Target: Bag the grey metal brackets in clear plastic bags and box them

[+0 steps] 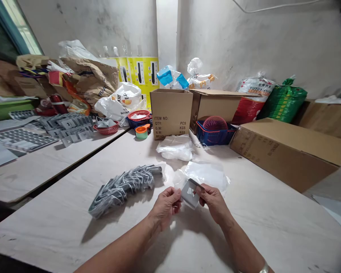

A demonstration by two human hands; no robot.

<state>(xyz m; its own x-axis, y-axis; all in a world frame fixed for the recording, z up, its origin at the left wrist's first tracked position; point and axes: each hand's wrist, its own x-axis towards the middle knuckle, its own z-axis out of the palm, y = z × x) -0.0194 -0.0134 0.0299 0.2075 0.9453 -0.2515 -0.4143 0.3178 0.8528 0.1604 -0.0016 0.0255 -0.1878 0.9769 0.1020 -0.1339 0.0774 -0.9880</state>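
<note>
Wearer, head view. Left hand (165, 206): bare, five-fingered; fingers of moderate thickness, thumb broad at the tip. Right hand (214, 199): likewise bare, similar build. Nails too small to assess on either side.

Left forearm (119, 242): uncovered over its whole visible length; narrow at the wrist, widening evenly toward the lower edge of the view. Right forearm (241, 242): also uncovered, same taper, smooth outline.

Worn item: one pale, silvery band (264, 267) on the right forearm, well back from the wrist. Surface shiny, outline curved; cut off by the lower edge, so bangle or watch strap cannot be told. Upper arms out of view.
</note>
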